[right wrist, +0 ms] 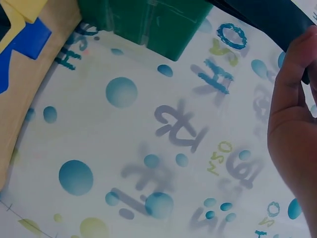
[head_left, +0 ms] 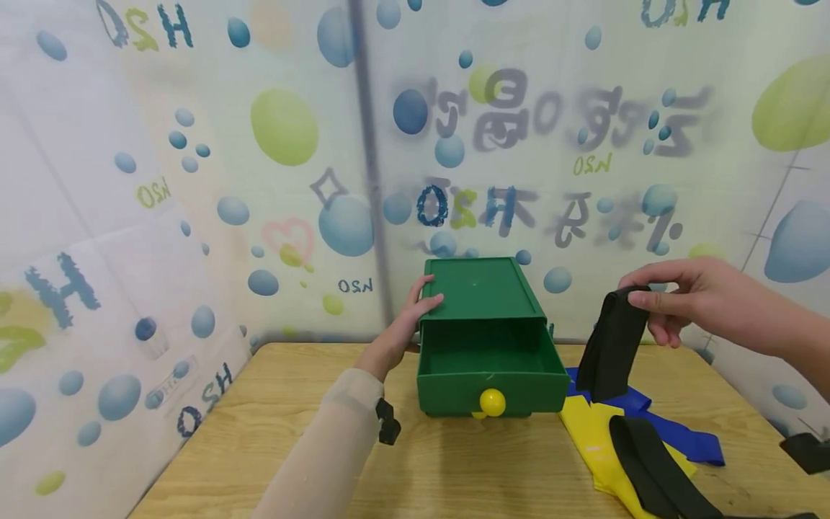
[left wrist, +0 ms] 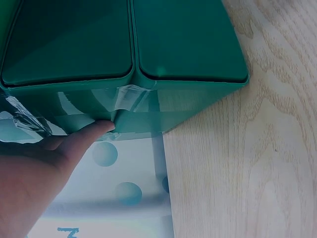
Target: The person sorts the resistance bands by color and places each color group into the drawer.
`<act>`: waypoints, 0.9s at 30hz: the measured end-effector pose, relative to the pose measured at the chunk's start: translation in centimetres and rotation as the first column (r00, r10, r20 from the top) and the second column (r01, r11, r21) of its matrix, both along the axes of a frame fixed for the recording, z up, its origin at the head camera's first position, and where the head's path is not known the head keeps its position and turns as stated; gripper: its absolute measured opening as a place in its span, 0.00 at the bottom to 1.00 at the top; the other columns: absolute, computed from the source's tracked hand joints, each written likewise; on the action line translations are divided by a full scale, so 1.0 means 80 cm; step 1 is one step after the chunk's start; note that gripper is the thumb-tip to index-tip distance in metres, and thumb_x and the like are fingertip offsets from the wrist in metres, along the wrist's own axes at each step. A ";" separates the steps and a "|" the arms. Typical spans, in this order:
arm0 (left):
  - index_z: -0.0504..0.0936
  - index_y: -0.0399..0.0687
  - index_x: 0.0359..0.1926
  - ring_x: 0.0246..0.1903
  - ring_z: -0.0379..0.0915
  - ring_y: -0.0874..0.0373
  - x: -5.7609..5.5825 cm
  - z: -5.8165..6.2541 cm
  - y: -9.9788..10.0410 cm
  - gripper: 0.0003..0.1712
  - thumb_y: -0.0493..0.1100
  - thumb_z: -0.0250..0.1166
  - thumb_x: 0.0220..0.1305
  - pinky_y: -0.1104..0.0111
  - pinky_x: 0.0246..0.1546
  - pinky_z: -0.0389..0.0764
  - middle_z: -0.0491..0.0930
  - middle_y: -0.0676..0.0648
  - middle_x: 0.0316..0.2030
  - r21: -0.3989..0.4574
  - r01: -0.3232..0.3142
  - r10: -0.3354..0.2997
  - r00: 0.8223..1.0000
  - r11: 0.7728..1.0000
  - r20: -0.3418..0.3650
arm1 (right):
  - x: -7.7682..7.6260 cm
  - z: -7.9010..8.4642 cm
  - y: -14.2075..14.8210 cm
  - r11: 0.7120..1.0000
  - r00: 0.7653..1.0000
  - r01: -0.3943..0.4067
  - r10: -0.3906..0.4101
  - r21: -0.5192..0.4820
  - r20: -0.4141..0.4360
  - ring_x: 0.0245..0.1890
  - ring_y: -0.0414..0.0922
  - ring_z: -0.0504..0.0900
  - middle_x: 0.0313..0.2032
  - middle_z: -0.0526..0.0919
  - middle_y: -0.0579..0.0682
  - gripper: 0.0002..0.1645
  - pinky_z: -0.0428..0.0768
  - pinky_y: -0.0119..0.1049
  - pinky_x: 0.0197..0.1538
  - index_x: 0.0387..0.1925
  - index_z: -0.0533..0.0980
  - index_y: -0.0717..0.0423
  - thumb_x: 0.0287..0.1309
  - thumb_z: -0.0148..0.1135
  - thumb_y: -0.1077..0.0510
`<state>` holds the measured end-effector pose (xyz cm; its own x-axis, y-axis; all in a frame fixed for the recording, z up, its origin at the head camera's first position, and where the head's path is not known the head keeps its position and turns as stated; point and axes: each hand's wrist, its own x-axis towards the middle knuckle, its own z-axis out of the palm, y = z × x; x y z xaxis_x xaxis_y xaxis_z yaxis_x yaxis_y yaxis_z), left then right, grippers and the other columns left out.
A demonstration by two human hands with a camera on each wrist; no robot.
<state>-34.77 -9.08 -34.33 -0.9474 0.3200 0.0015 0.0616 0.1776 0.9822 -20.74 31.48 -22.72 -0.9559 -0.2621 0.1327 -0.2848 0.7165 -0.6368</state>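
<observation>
A green drawer box (head_left: pixel 483 285) stands on the table with its upper drawer (head_left: pixel 454 393) pulled out; a yellow knob (head_left: pixel 493 402) sits on that drawer's front. Inside, the drawer shows a bare green floor. My left hand (head_left: pixel 405 321) rests against the box's left side, fingers extended along its upper edge; in the left wrist view a digit (left wrist: pixel 91 134) presses on the taped side. Right of the box, my right hand (head_left: pixel 681 299) pinches a folded black sock (head_left: pixel 612 346) by its top, and it hangs down above the other socks.
Under the hanging sock lie a yellow sock (head_left: pixel 593 440), a blue sock (head_left: pixel 697 441) and another black sock (head_left: pixel 655 461), overlapping on the wooden table (head_left: pixel 259 447). A patterned curtain (head_left: pixel 285 216) closes off the back and left side.
</observation>
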 end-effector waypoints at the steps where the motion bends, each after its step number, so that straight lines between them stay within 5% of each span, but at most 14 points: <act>1: 0.48 0.84 0.81 0.77 0.60 0.30 -0.001 -0.001 0.000 0.43 0.72 0.55 0.71 0.29 0.62 0.74 0.45 0.44 0.85 -0.001 0.003 -0.003 1.000 1.000 -0.002 | -0.002 0.002 -0.003 1.000 1.000 -0.008 0.008 -0.004 -0.008 0.24 0.53 0.82 0.24 0.84 0.54 0.21 0.85 0.41 0.33 0.67 0.75 0.58 0.81 0.55 0.54; 7: 0.48 0.85 0.81 0.77 0.59 0.30 0.002 0.000 -0.001 0.43 0.72 0.55 0.71 0.28 0.62 0.74 0.44 0.44 0.85 -0.003 0.001 -0.002 1.000 1.000 -0.007 | -0.013 0.017 -0.027 0.998 0.997 -0.062 0.063 0.015 -0.054 0.31 0.47 0.88 0.32 0.86 0.52 0.18 0.89 0.38 0.40 0.63 0.78 0.58 0.79 0.58 0.56; 14: 0.47 0.84 0.81 0.77 0.59 0.30 0.002 0.000 -0.002 0.43 0.71 0.55 0.71 0.29 0.62 0.74 0.44 0.44 0.85 -0.001 0.002 -0.002 1.000 1.000 -0.008 | -0.027 0.030 -0.066 0.977 0.977 -0.212 0.212 -0.014 0.001 0.38 0.47 0.93 0.36 0.88 0.55 0.16 0.90 0.37 0.48 0.61 0.79 0.59 0.78 0.58 0.57; 27: 0.48 0.83 0.82 0.78 0.57 0.30 0.000 -0.003 -0.001 0.43 0.71 0.54 0.71 0.30 0.64 0.74 0.41 0.45 0.86 0.009 0.005 -0.005 1.000 1.000 -0.019 | -0.058 0.010 -0.138 0.933 0.921 -0.349 0.360 -0.092 0.152 0.45 0.50 0.92 0.45 0.88 0.58 0.15 0.90 0.44 0.54 0.59 0.80 0.62 0.78 0.58 0.59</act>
<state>-34.77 -9.16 -34.54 -0.9455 0.3248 0.0227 0.0813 0.1680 0.9824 -25.35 20.42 -21.94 -0.8117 -0.5839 0.0098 -0.4014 0.5457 -0.7356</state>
